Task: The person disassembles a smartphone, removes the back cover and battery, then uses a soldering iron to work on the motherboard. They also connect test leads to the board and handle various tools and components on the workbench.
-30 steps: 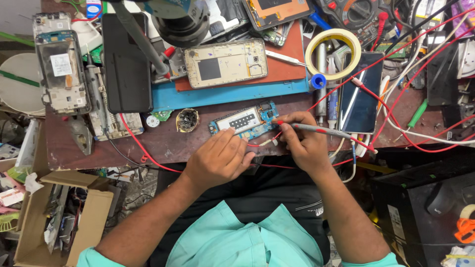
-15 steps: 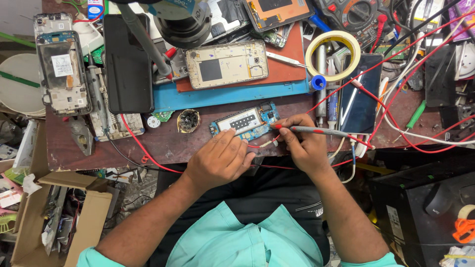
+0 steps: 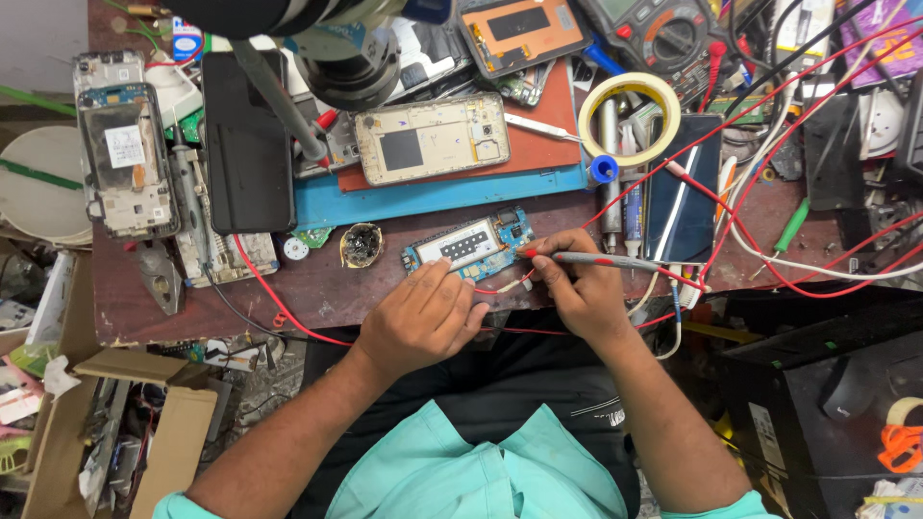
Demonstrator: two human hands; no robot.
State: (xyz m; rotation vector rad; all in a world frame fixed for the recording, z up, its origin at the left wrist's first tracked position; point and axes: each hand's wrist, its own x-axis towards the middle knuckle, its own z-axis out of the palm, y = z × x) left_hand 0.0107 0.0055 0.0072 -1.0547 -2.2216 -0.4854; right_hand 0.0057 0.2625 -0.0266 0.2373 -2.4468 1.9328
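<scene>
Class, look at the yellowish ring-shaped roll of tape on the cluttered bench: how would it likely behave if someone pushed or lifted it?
The yellowish ring-shaped roll of tape lies flat, so a push would probably slide it, not roll it. It partly rests on a grey metal cylinder, so it may rock or slip off. Its wide hollow centre suggests it is light and easy to hook with a finger.

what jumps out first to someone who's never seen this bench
At the near edge of the cluttered bench, the right hand holds a red probe to a blue circuit board, which the left hand steadies. Behind it, a gold phone frame lies on a red-brown mat, with a yellow tape roll to its right.
</scene>
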